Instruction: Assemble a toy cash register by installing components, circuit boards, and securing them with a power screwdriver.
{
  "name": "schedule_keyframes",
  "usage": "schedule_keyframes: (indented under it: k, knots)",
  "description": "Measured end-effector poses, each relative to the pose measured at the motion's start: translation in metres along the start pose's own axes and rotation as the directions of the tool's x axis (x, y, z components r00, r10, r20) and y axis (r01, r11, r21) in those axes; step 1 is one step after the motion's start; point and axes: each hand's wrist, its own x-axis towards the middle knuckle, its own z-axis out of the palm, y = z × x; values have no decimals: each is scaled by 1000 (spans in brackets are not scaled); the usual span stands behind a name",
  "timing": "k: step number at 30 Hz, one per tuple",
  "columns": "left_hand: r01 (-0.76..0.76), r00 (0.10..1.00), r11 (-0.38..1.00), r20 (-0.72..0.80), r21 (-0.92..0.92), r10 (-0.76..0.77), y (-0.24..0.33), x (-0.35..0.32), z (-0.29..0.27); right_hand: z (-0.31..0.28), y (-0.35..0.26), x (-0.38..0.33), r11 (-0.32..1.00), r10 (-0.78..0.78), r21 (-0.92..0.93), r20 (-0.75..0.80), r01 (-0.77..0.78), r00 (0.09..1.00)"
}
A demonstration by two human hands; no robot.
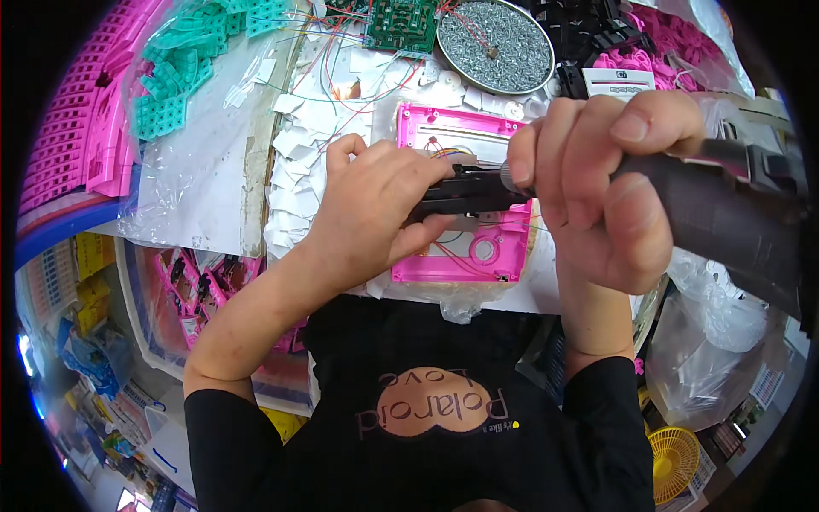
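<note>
A black plastic part (465, 196) lies across the middle of an open pink plastic casing (485, 266), whose round ring shows at its 5 o'clock and thin coloured wires run inside it. From 9 o'clock, the left hand (363, 205) pinches the black part between thumb and fingers. From 3 o'clock, the right hand (597, 188) is wrapped around a dark tool (712, 205) that looks like a powered screwdriver, its grey collar pointing at the black part; whether its tip touches cannot be told.

Outward from the casing, a round dish (553, 64) of small metal screws sits at 12 o'clock, with a green circuit board (401, 24) and loose red wires at 11. Black plastic parts (589, 30) are heaped at 1 o'clock. White square pieces (294, 145) spread toward 10, and farther that way lie teal plastic parts (175, 94) in clear film. A tub at 8 o'clock holds pink assemblies (205, 290). A clear plastic bag (704, 358) hangs at 4, above a yellow basket (674, 461) at 5.
</note>
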Motion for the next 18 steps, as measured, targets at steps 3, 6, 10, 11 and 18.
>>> schedule_keyframes:
  k: [3,6,10,11,18]
  knots:
    - [-28,999,1000,-32,-10,27,-1,-3,1,17,-4,-2,995,51,-78,-180,-66,982]
    - [-35,999,999,-12,-5,35,-2,-4,2,20,-3,-4,993,64,-84,-236,-86,970]
    - [-45,998,998,-48,-33,43,-3,-4,2,22,-4,-4,993,78,-72,-236,-97,969]
    - [-48,997,998,-61,-36,46,-4,-4,3,23,-4,-3,992,81,-72,-238,-101,968]
    - [-75,996,997,-59,-13,74,-4,-5,3,34,1,-3,981,101,-129,-300,-145,949]
